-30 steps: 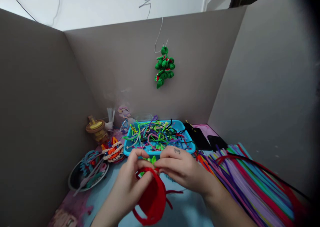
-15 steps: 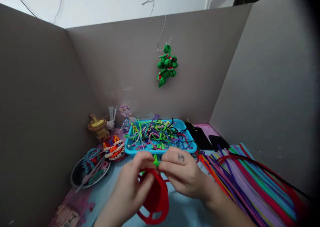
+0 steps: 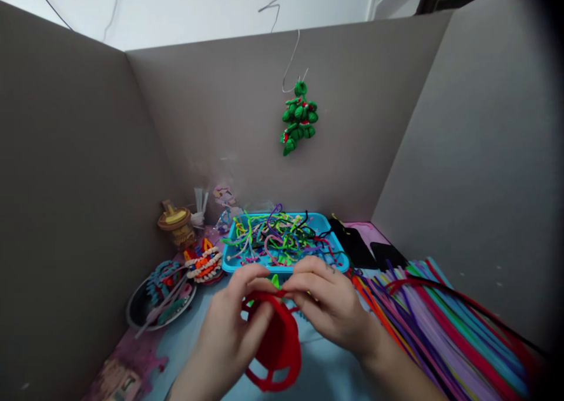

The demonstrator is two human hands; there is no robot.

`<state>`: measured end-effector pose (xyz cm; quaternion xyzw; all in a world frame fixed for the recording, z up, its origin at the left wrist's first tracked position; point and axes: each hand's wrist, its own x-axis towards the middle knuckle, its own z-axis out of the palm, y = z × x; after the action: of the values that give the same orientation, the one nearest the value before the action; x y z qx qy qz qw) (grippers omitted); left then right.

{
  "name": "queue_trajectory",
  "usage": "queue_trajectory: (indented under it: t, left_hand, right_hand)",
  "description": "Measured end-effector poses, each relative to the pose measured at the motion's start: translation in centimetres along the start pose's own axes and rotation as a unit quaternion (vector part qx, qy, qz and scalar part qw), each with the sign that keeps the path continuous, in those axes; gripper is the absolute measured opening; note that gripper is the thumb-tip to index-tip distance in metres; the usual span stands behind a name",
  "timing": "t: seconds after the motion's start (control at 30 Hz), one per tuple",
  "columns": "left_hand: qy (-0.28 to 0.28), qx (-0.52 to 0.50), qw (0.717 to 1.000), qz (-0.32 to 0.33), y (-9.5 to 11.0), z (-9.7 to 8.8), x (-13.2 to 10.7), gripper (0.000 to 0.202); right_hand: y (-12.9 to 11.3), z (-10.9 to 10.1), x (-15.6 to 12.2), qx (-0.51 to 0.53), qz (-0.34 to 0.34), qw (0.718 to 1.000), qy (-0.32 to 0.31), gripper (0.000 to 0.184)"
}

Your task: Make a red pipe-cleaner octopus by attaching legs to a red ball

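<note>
A red pipe-cleaner piece (image 3: 278,343), shaped like a small open-sided basket, hangs below my fingers. My left hand (image 3: 238,321) is closed on its upper rim, with the thumb against the near side. The fingertips of my right hand (image 3: 332,307) pinch a red strand at the top of this piece, close to the left fingertips. Between the two hands a bright green pipe-cleaner bit (image 3: 275,281) sticks up from the rim. Part of the green lies hidden behind my left fingers.
Behind my hands stands a blue tray (image 3: 229,264) of pipe-cleaner scraps. Bundled long pipe cleaners (image 3: 445,324) lie at right. A metal bowl (image 3: 131,313), a lidded cup (image 3: 176,224) and a cream-and-orange braided piece (image 3: 205,266) sit at left. A green ornament (image 3: 299,119) hangs at the back panel.
My right fingers have moved from the green tip to a red strand at the rim, and that hand has turned slightly. My left hand keeps its hold. The whole view has shifted a little.
</note>
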<state>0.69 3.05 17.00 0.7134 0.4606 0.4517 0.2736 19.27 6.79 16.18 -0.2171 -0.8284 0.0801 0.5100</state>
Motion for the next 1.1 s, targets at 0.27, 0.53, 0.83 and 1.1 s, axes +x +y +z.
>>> queue_trajectory:
  t: [0.27, 0.53, 0.83, 1.1]
  left_hand:
    - [0.02, 0.06, 0.997, 0.042, -0.3, 0.7, -0.4, 0.038]
    - [0.076, 0.124, 0.98, 0.137, -0.5, 1.3, -0.3, 0.037]
    - [0.112, 0.184, 0.96, 0.18, -1.5, 1.3, 0.4, 0.037]
    - [0.087, 0.081, 0.979, 0.166, -1.8, 1.8, 0.1, 0.039]
  right_hand:
    - [-0.5, 0.5, 0.3, -0.048, -0.006, 0.998, -0.042, 0.017]
    - [-0.7, 1.1, 0.0, -0.077, 0.003, 0.996, -0.054, 0.019]
    - [-0.4, 0.8, 0.3, 0.056, 0.112, 0.991, -0.037, 0.014]
    - [-0.1, 0.8, -0.1, -0.007, 0.047, 0.998, -0.041, 0.018]
